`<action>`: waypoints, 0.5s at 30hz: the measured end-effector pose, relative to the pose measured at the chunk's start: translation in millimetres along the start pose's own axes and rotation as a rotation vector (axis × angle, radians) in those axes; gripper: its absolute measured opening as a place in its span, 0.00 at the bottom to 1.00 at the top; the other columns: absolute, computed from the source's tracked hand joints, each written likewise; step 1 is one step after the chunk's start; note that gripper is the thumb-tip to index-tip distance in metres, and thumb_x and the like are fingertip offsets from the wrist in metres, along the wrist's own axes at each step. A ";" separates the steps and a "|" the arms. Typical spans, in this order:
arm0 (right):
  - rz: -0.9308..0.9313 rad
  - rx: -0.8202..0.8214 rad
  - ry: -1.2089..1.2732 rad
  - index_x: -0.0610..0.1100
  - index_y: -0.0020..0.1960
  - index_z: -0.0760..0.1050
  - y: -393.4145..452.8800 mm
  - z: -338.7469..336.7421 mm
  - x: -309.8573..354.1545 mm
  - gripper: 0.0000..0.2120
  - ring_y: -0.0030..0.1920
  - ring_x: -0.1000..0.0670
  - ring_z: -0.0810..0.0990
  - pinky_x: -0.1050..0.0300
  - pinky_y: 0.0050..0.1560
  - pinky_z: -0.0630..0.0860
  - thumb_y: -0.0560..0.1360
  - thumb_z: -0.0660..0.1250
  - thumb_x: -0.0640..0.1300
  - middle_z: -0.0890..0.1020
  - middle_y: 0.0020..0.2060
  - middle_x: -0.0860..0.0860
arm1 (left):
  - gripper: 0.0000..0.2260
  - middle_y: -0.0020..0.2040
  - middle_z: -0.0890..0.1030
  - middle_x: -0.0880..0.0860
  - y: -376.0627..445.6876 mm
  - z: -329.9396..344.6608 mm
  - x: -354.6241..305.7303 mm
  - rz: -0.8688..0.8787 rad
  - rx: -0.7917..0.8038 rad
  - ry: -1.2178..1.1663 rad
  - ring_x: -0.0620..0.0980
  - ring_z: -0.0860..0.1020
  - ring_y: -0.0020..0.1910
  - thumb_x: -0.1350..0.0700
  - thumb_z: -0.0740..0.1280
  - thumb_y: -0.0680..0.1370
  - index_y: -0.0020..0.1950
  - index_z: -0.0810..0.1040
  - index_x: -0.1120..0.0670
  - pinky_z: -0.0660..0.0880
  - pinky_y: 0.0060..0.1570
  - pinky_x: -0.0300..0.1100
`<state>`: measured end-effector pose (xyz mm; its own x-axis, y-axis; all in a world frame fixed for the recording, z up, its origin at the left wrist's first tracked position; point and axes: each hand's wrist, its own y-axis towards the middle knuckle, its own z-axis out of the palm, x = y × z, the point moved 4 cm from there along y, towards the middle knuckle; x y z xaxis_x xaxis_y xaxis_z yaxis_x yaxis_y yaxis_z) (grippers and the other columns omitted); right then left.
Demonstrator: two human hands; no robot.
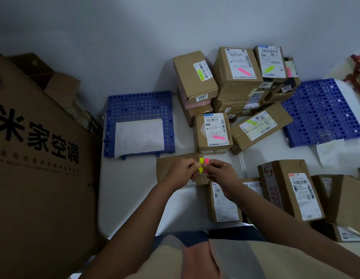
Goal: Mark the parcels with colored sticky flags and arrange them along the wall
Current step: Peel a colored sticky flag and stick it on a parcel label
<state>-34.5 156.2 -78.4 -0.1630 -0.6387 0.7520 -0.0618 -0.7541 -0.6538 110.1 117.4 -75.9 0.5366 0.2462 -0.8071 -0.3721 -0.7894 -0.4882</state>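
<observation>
We see a small pad of sticky flags (pixel 202 165) (a yellow strip beside a pink one) held between two hands above the middle of a white table (pixel 130 198). The left hand (pixel 181 171) grips the pad with curled fingers, and the right hand (pixel 219 174) pinches at the pink side with thumb and fingertips. Directly under the hands lies a flat brown parcel (pixel 167 168). Toward the table's far edge, against the wall (pixel 134 37), stands a stack of flagged parcels (pixel 237 77), their labels carrying yellow or pink flags. Just in front of it sit a boxy parcel with a pink flag (pixel 214 133) and a tilted one with a yellow flag (pixel 259 127). Unflagged parcels (pixel 292 190) crowd the near right corner. A blue perforated mat (pixel 138 105) with a sheet of paper (pixel 139 135) lies at the far left, another blue mat (pixel 322 111) at the far right. A large carton (pixel 40 158) stands off the left edge.
</observation>
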 end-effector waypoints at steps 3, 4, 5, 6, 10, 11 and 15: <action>-0.025 -0.034 -0.077 0.41 0.51 0.82 3.4 -1.0 -1.0 0.05 0.45 0.50 0.81 0.57 0.46 0.75 0.77 0.69 0.40 0.84 0.42 0.47 | 0.10 0.38 0.81 0.51 -0.3 -0.1 -2.3 -0.007 -0.017 0.018 0.45 0.79 0.36 0.56 0.63 0.82 0.50 0.81 0.60 0.77 0.40 0.37; -0.034 -0.050 -0.107 0.42 0.52 0.82 4.3 -1.3 -1.6 0.06 0.46 0.49 0.81 0.57 0.46 0.75 0.77 0.69 0.41 0.84 0.43 0.47 | 0.09 0.39 0.82 0.52 0.0 -0.5 -3.3 -0.009 -0.040 0.031 0.46 0.79 0.37 0.56 0.64 0.82 0.50 0.82 0.60 0.77 0.42 0.39; -0.044 -0.067 -0.138 0.42 0.53 0.82 5.0 -1.8 -2.3 0.07 0.46 0.49 0.81 0.57 0.46 0.75 0.77 0.69 0.42 0.84 0.43 0.47 | 0.08 0.40 0.82 0.53 -0.1 -1.5 -5.0 -0.015 -0.069 0.044 0.47 0.80 0.38 0.56 0.65 0.81 0.50 0.82 0.58 0.78 0.43 0.40; -0.054 -0.084 -0.169 0.42 0.53 0.82 5.3 -2.5 -2.6 0.07 0.46 0.49 0.82 0.57 0.45 0.75 0.77 0.69 0.42 0.84 0.44 0.48 | 0.07 0.40 0.82 0.53 -0.2 -2.4 -6.3 -0.023 -0.095 0.043 0.48 0.80 0.39 0.55 0.66 0.81 0.49 0.82 0.57 0.79 0.45 0.42; -0.100 -0.143 -0.279 0.43 0.54 0.81 5.7 -5.4 -2.1 0.07 0.46 0.50 0.82 0.61 0.43 0.76 0.77 0.69 0.43 0.84 0.44 0.49 | 0.04 0.40 0.82 0.52 -1.7 -8.2 -9.8 -0.075 -0.137 -0.104 0.47 0.81 0.39 0.57 0.67 0.80 0.48 0.81 0.55 0.80 0.44 0.38; -0.105 -0.152 -0.291 0.43 0.54 0.81 6.0 -5.9 -2.2 0.07 0.46 0.51 0.82 0.62 0.43 0.75 0.77 0.69 0.43 0.84 0.44 0.49 | 0.04 0.39 0.82 0.51 -2.8 -10.5 -9.2 -0.092 -0.125 -0.178 0.46 0.80 0.38 0.59 0.66 0.81 0.50 0.80 0.57 0.80 0.41 0.35; -0.085 -0.189 -0.268 0.44 0.51 0.80 5.8 -9.0 -3.8 0.04 0.43 0.53 0.81 0.63 0.41 0.75 0.78 0.67 0.40 0.83 0.42 0.50 | 0.08 0.39 0.81 0.52 -8.5 -31.8 9.6 -0.158 -0.184 -0.382 0.45 0.78 0.37 0.59 0.64 0.82 0.50 0.81 0.61 0.77 0.40 0.34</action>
<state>-43.1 155.5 -85.8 0.1138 -0.6111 0.7833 -0.2495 -0.7808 -0.5728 142.5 108.5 -68.9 0.2449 0.5348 -0.8087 -0.1489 -0.8034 -0.5765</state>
